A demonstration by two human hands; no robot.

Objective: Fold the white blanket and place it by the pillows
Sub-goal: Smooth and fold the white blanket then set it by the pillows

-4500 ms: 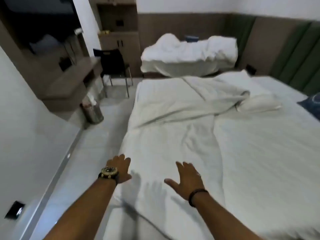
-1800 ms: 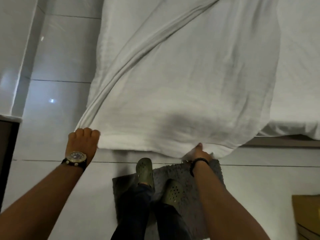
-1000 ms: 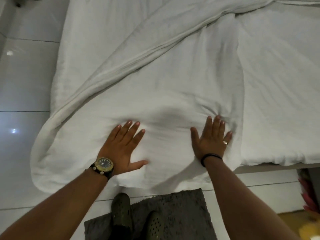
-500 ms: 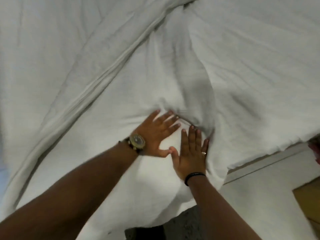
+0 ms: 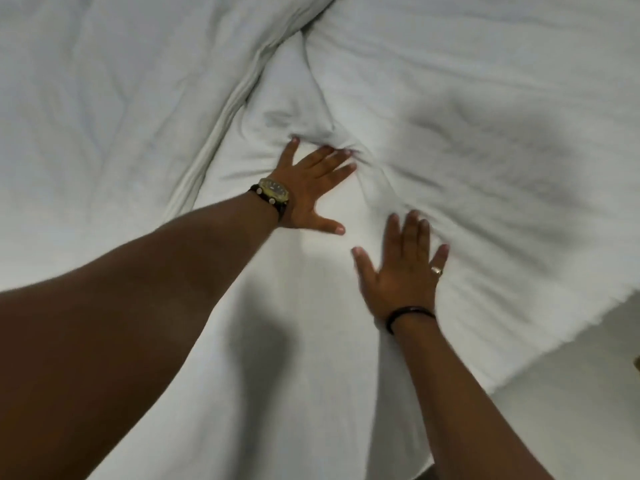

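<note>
While the white blanket (image 5: 467, 140) lies spread over the bed, both hands press flat on it, fingers splayed, gripping nothing: left hand (image 5: 308, 188) ahead, right hand (image 5: 401, 271) nearer. Half a second ago they touched; now they sit apart.

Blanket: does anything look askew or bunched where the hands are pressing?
Yes. The blanket is bunched into creases just beyond the left hand fingertips, and a thick rolled ridge runs diagonally. The right hand lies flat beside the puckers.
</note>
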